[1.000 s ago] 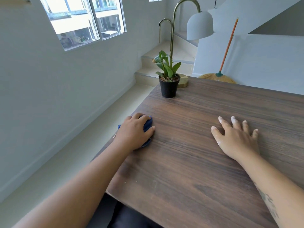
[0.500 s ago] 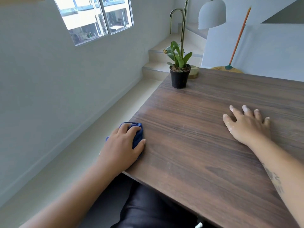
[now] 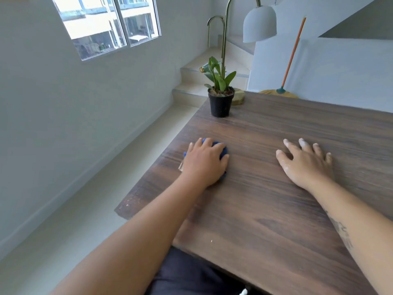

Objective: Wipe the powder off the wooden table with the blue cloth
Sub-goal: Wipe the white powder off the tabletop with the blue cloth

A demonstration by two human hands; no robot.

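The dark wooden table (image 3: 265, 209) fills the right of the head view. My left hand (image 3: 204, 162) lies over the bunched blue cloth (image 3: 222, 149) near the table's left edge, with its fingers curled round it, and most of the cloth is hidden under the hand. My right hand (image 3: 306, 165) rests flat on the wood with spread fingers, and white powder clings to its fingertips and thumb. A tiny white speck (image 3: 211, 241) sits near the front edge. Faint pale dusting shows along the left edge (image 3: 131, 204).
A small plant in a black pot (image 3: 220, 104) stands at the table's far left corner beside a lamp base (image 3: 238, 99); the lamp shade (image 3: 259, 24) hangs above. A broom (image 3: 291, 56) leans on the wall behind. Floor and steps lie to the left.
My left hand has slid the blue cloth from the table's left edge back inward onto the wood. My right hand stays flat in the same place.
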